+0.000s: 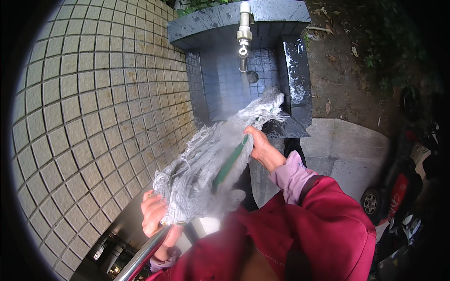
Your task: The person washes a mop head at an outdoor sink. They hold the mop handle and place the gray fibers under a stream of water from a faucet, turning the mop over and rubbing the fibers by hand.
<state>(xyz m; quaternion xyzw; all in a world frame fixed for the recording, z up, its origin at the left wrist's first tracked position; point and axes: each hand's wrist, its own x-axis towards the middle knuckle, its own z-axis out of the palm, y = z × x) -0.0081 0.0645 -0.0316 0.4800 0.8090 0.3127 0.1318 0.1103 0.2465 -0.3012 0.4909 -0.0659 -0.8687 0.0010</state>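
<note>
A wet string mop (187,173) with grey-white strands and a green strip hangs in front of the sink, between my hands. Its metal pole (146,250) runs down to the lower left. My left hand (155,218) is closed round the near end of the mop head, beside the pole. With its fingers wrapped round the far part of the strands, my right hand (263,149) grips the mop just past the green strip. The far tuft of strands lies over the sink's near edge, below the tap. Haze blurs part of the strands.
The sink (297,77) has a dark stone rim and a tiled basin. Over it juts a tap (244,35) with a metal spout. A beige tiled wall (108,107) stands close on the left. Bare soil and concrete lie right, with a red-and-black wheeled vehicle (398,194) at the edge.
</note>
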